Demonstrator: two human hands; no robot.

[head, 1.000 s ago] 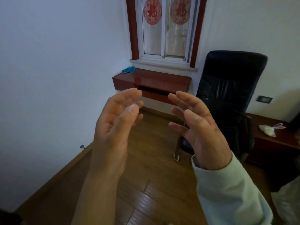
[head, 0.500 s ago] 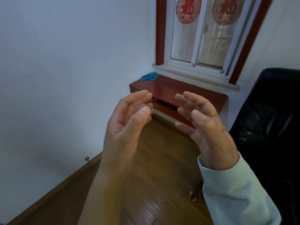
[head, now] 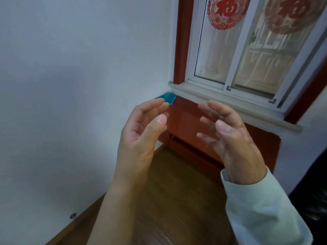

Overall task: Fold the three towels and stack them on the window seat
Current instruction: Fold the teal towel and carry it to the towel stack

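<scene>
A white-walled corner is seen, with the red seat [head: 191, 119] under the window [head: 247, 50]. Both hands, left [head: 141, 131] and right [head: 230, 137], are held apart, empty. A blue towel [head: 168, 98] lies at 12 o'clock of the left hand; it may be crumpled if grabbed one-handed.

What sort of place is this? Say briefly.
Probably a room in a home: a window with red paper cutouts, a red wooden window seat beneath, and a wood floor.

Two hands [head: 141, 137], one teal towel [head: 168, 98]
</scene>
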